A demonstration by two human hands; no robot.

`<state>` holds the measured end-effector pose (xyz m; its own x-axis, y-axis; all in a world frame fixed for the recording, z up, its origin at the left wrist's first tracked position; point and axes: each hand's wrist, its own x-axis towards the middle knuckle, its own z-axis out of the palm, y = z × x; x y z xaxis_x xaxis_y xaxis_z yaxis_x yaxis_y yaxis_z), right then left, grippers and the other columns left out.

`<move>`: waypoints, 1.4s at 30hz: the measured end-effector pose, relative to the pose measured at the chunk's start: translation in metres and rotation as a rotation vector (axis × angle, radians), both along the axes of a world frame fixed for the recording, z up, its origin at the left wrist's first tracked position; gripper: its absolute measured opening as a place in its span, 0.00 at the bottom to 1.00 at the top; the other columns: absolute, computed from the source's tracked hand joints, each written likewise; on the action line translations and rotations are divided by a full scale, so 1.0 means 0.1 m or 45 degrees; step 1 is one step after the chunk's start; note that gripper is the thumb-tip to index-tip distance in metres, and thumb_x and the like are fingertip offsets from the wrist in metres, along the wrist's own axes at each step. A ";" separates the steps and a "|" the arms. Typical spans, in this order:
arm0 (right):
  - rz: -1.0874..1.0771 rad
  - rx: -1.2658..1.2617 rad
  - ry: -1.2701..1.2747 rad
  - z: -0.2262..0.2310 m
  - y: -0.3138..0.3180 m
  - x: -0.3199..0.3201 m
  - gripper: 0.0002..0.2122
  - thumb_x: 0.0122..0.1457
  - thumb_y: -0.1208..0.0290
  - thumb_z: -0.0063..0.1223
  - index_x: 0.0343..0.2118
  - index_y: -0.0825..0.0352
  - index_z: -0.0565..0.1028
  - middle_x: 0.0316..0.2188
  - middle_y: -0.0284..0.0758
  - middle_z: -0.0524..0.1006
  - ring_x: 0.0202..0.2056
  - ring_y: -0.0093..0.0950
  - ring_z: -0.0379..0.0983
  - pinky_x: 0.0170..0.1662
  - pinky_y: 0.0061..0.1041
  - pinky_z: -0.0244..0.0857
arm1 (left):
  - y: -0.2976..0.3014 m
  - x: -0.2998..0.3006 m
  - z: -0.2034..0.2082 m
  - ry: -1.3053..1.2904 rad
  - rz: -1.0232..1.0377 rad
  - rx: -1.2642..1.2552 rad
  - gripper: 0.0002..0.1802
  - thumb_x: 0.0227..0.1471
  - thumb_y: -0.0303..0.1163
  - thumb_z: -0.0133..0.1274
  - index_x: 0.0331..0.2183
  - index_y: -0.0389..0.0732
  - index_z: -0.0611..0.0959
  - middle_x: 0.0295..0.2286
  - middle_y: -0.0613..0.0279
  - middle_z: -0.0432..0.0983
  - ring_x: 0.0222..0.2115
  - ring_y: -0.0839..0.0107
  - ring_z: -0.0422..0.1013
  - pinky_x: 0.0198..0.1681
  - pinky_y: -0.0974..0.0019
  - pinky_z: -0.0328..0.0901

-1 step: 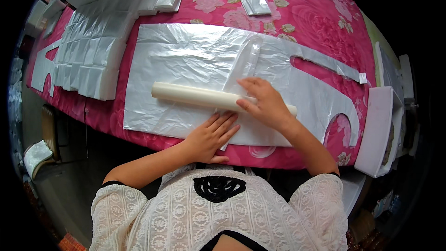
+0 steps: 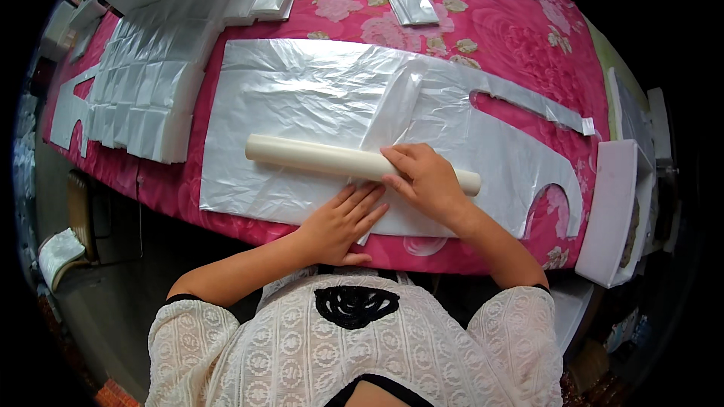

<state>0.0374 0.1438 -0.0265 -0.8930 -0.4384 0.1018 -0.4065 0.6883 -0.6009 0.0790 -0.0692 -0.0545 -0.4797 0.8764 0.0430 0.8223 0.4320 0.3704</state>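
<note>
1. Right hand (image 2: 424, 178): fingers curled over the cream roll (image 2: 332, 159), palm down, gripping it near its right end. The thumb side is hidden, so how far it closes around the roll can't be told.
2. Left hand (image 2: 343, 220): flat, fingers straight and together, pressing on the plastic sheet (image 2: 302, 105) just below the roll. It holds nothing.
3. Cream roll: lies nearly level across the sheet's lower half, with its left end free and its right end poking out past the right hand.
4. Plastic sheet: translucent white, spread flat on the pink floral cloth (image 2: 490, 30), with its near edge at the table's front edge. Curved cut-outs at the right show the cloth through them. A loose fold of film rises from under the right hand toward the sheet's top edge.
5. Stack of folded plastic pieces (image 2: 143, 98): left of the sheet and apart from it, layered in overlapping rows.
6. Small folded packets: one pile (image 2: 264, 0) at the top left, one single packet (image 2: 417, 9) at the top centre.
7. White foam block (image 2: 615, 211): stands off the table's right end.
8. Containers: none identifiable in view.
</note>
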 end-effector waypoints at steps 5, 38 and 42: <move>-0.257 0.127 0.187 0.02 0.47 0.00 0.17 0.51 0.64 0.54 0.44 0.62 0.73 0.36 0.35 0.75 0.38 0.34 0.69 0.40 0.31 0.63 | -0.02 0.05 -0.02 0.004 0.012 -0.040 0.47 0.45 0.63 0.42 0.54 0.33 0.61 0.57 0.42 0.49 0.59 0.51 0.45 0.60 0.51 0.39; 0.136 -0.200 0.228 -0.01 0.01 -0.64 0.17 0.45 0.78 0.53 0.41 0.66 0.73 0.43 0.38 0.71 0.45 0.38 0.66 0.49 0.33 0.61 | -0.13 0.35 -0.10 -0.149 0.014 0.300 0.28 0.45 0.36 0.54 0.47 0.33 0.70 0.53 0.52 0.59 0.55 0.60 0.56 0.57 0.58 0.52; 0.504 -0.134 0.044 -0.10 0.01 0.02 0.19 0.41 0.82 0.48 0.41 0.69 0.72 0.44 0.41 0.70 0.48 0.39 0.64 0.51 0.32 0.61 | -0.13 0.34 -0.16 0.012 -0.017 0.416 0.16 0.44 0.33 0.55 0.36 0.36 0.75 0.46 0.54 0.68 0.50 0.61 0.63 0.53 0.58 0.58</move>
<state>0.0395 0.1451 -0.0360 -0.6528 -0.7328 0.1919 -0.6488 0.4102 -0.6410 0.1134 -0.0827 -0.0705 -0.4662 0.8218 0.3275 0.8314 0.2804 0.4798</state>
